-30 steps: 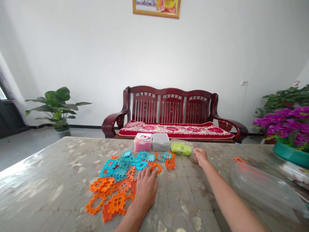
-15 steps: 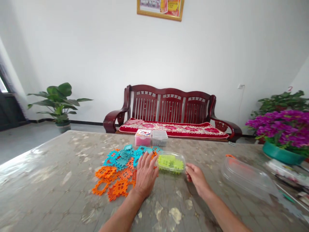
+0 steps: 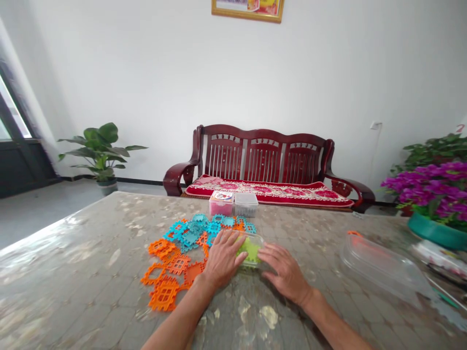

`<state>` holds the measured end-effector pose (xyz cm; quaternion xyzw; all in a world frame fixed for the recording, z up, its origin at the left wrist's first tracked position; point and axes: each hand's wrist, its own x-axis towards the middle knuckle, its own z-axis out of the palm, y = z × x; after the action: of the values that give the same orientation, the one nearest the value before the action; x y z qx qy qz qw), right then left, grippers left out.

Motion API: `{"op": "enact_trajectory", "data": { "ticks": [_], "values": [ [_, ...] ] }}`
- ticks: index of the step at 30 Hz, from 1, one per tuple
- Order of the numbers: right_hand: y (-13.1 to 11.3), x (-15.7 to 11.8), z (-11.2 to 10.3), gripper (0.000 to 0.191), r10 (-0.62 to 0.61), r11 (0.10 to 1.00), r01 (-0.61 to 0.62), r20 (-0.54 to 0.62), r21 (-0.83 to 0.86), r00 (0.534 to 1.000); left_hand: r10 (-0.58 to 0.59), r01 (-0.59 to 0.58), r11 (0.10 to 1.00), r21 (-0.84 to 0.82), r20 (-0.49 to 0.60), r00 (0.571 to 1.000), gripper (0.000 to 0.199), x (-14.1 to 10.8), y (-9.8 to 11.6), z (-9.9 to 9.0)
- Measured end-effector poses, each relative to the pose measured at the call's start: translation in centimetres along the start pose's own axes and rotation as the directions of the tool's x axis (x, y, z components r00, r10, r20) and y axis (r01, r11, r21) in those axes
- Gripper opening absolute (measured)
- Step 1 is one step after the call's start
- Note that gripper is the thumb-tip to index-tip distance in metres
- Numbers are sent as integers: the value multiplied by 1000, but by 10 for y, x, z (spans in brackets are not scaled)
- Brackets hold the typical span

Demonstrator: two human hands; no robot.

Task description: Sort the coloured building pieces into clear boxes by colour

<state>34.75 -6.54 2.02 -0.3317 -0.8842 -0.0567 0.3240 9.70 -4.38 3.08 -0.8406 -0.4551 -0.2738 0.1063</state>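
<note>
A clear plastic container point(image 3: 260, 237) with lime-green pieces point(image 3: 250, 250) in it stands between my hands on the table. My left hand point(image 3: 223, 258) lies over its left end, fingers stretched and thumb toward the green pieces. At the right end, my right hand point(image 3: 285, 272) rests its outstretched fingers on the rim, the thumb lower and apart. Left of my left hand spreads a loose pile of interlocking plastic pieces, blue ones point(image 3: 189, 233) at the back and orange ones point(image 3: 164, 294) nearer me. Part of the container is hidden under my fingers.
Behind the pile stand a box with pink contents point(image 3: 221, 207) and a clear box with grey contents point(image 3: 246, 206). A large clear lid or tray point(image 3: 383, 267) lies on the right, near a teal pot point(image 3: 434, 230) of purple flowers. A wooden bench point(image 3: 262, 160) stands beyond the table.
My right hand has gone from pinching the container's right edge to lying spread against it. My left hand has moved onto the container's left end. The view has shifted slightly left.
</note>
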Motion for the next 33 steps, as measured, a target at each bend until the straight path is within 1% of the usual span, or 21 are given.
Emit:
{"op": "enact_trajectory", "data": {
  "ticks": [2,4,8,11,15,18,23,29,33],
  "values": [
    [1,3,2,35,-120,992,119,-37,-33,992,15,-14,1000,-13,44,999,43,1,1,-5],
    [3,6,3,30,-194,979,189,-66,-70,979,26,-25,999,-20,64,998,46,2,1,-9],
    [6,11,2,32,-257,958,241,-89,-152,962,50,-47,998,-43,67,997,55,0,-2,-9],
    [6,16,1,30,-285,948,266,-99,-173,953,54,-50,997,-55,78,995,64,-1,-5,-7],
    [4,23,0,25,-275,955,257,-114,-151,955,46,-37,997,-70,128,991,72,0,-6,-8],
    [1,26,0,23,-262,958,248,-90,-144,961,49,-35,995,-92,149,988,66,3,-7,-11],
    [-2,29,2,25,-215,969,205,-68,-136,974,44,-27,993,-111,150,988,60,7,-7,-14],
    [-2,37,3,31,-117,989,106,-100,-105,988,50,-26,988,-154,152,987,59,8,-7,-14],
    [-3,38,1,29,-127,989,119,-92,-91,988,35,-11,985,-172,140,990,48,10,-5,-17]
  ]
}}
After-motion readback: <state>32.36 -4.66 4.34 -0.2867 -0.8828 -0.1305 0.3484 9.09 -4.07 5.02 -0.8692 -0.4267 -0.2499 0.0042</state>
